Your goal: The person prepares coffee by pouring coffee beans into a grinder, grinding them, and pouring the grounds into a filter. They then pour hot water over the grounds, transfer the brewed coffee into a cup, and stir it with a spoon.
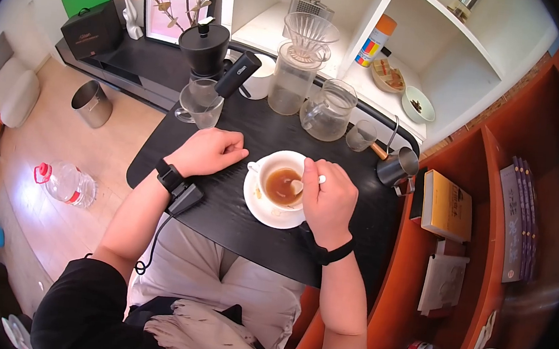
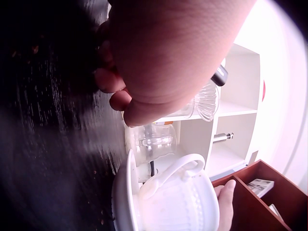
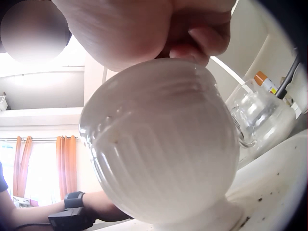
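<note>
A white cup point(image 2: 178, 202) of brown liquid point(image 1: 282, 184) stands on a white saucer point(image 1: 263, 212) spotted with brown. My right hand point(image 1: 328, 200) is over the cup's right rim and pinches a small white spoon point(image 1: 297, 187), whose bowl dips into the liquid. The fingers' grip is partly hidden behind the hand. To the left of the cup, my left hand point(image 1: 208, 152) rests on the black table point(image 1: 221, 213), fingers loosely curled and holding nothing. The cup's handle point(image 1: 253, 166) points toward that hand.
Behind the hands stand a glass cup point(image 1: 199, 106), a black grinder point(image 1: 204, 51), a glass dripper point(image 1: 310, 33), a glass server point(image 1: 328, 115), a small glass point(image 1: 361, 137) and a metal pitcher point(image 1: 399, 167). A brown bookshelf point(image 1: 492, 156) borders the table's right side.
</note>
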### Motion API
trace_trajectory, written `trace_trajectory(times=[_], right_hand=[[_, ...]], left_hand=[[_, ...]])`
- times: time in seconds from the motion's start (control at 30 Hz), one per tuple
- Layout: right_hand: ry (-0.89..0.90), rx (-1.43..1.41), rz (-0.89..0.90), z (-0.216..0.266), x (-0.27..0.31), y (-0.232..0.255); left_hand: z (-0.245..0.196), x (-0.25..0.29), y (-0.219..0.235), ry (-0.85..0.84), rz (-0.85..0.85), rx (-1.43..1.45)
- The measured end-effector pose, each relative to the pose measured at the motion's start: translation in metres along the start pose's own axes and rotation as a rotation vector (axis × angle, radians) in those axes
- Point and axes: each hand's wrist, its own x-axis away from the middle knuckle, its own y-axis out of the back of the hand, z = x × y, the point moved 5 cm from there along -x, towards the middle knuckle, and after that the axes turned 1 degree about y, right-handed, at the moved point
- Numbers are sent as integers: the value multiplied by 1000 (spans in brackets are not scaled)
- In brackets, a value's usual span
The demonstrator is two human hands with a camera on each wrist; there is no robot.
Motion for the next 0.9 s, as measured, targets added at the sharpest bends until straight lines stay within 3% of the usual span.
trace_trajectory(times=[0.23,0.37,0.43,0.57,0.7,0.9], right_hand=[[15,-156,41,4,-1,-3],[-57,17,-10,-8,-4,4],[-50,-109,-23,-6,-7,3],[-87,-138,107,-10,0,-3],[-128,-90,32,-12,-3,2],[-113,-266,136,-4,-1,-4]], left_hand=[[1,-1,-1,-17,-18,5],[1,0,0,-5,-8,-12],[0,0,0,-4,-7,-9],[0,0,0,-5,-12,16],[1,0,0,8,-11,2],[1,0,0,-12,-13,6]])
